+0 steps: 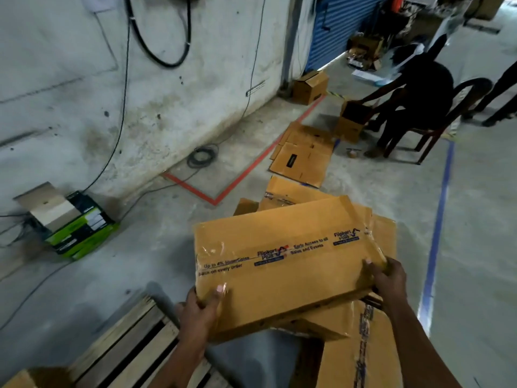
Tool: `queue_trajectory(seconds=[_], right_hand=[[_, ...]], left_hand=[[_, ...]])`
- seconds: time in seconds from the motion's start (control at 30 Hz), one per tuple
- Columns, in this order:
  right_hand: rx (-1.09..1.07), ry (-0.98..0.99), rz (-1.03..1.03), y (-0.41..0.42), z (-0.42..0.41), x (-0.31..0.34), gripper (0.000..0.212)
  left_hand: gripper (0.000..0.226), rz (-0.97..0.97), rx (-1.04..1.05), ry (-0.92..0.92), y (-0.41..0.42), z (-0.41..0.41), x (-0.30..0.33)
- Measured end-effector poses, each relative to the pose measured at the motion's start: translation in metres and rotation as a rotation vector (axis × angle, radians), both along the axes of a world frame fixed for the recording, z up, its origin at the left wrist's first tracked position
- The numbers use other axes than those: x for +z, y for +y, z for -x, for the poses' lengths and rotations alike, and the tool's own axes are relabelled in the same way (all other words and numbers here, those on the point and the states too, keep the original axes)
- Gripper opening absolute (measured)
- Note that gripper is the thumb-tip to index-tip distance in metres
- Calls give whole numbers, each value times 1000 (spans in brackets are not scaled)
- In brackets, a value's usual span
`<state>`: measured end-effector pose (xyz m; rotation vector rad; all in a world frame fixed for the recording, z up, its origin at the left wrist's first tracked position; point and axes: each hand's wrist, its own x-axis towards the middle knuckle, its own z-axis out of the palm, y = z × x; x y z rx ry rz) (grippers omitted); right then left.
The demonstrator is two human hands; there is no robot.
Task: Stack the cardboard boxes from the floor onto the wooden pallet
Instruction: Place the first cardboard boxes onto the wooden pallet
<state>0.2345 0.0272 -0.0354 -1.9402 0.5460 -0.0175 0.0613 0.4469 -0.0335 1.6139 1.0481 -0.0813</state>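
The flat tan taped cardboard box (282, 264) hangs above the floor pile, long axis spanning left hand (200, 310) to right hand (387, 277), both gripping its ends; the slatted wooden pallet (131, 345) lies lower-left, nearer the left hand.

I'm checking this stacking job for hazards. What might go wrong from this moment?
Both hands, left and right, hold the taped box only at its near corners, and the glossy tape could let it slip. More boxes lie underfoot, a likely trip. The box may also catch the wooden pallet edge when swung over.
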Motion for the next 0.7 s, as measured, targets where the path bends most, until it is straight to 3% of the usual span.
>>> queue_trajectory(seconds=[0.17, 0.33, 0.4, 0.47, 0.57, 0.7], right_hand=[[-52, 56, -86, 13, 5, -2, 87], [-42, 2, -60, 16, 4, 6, 110], [-15, -5, -71, 27, 8, 15, 99], [22, -15, -59, 41, 14, 24, 86], [97, -13, -10, 70, 27, 35, 96], [206, -35, -20, 131, 55, 53, 98]], left_hand=[[68, -14, -14, 18, -10, -2, 9], [52, 99, 23, -110, -15, 24, 10], [51, 103, 59, -87, -15, 49, 8], [57, 136, 122, -93, -14, 82, 8], [74, 208, 228, -78, -9, 137, 6], [113, 265, 370, -38, 12, 214, 8]])
